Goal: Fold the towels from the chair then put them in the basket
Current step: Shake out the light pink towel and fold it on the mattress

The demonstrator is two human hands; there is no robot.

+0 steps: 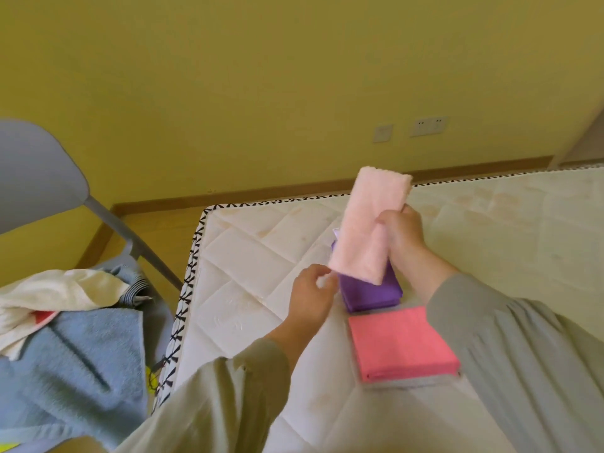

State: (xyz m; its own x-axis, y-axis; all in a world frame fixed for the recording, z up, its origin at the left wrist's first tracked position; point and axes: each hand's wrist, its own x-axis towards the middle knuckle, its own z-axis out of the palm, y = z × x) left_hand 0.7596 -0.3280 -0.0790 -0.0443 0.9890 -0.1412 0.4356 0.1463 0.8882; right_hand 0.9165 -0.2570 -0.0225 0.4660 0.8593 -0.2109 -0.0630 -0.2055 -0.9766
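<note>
Pink towel (366, 230): folded strip, held in air above purple folded towel (369, 295) on mattress (261, 256). Right hand (403, 235) grasps its right edge. Left hand (310, 292) curled at lower corner; grip undeterminable. Red folded towel (402, 344) adjacent.

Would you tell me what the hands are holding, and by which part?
The right hand grips the pink towel midway along its right edge. The left hand is at its lower left corner; a hold there cannot be told.
</note>
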